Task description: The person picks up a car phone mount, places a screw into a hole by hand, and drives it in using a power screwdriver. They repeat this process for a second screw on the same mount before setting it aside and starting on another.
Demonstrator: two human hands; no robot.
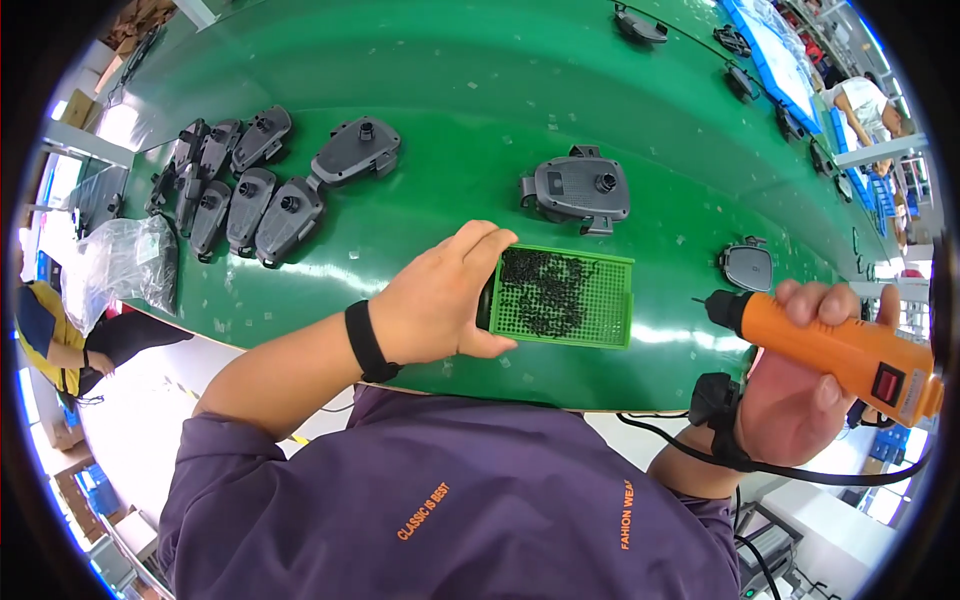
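Note:
My left hand (440, 293) is closed on the left end of a shallow green tray (628, 300) with a perforated, grid-like bottom. Small black screws (545, 290) lie scattered in it, mostly toward its left half. My right hand (800, 390) grips an orange electric screwdriver (835, 345) whose black tip points left over the bench's right side. A black cord trails below it, and a black strap is around the wrist. Just beyond the tray lies a dark grey plastic housing (578, 190) with a round knob and clips. Nothing touches the screwdriver's bit.
Several similar grey housings (290, 215) are grouped on the green bench (450, 130) at the left. A clear plastic bag (130, 265) sits at the left edge. Another grey part (747, 264) lies at the right. Other people (865, 110) are nearby, beside blue trays (775, 60) at the far right.

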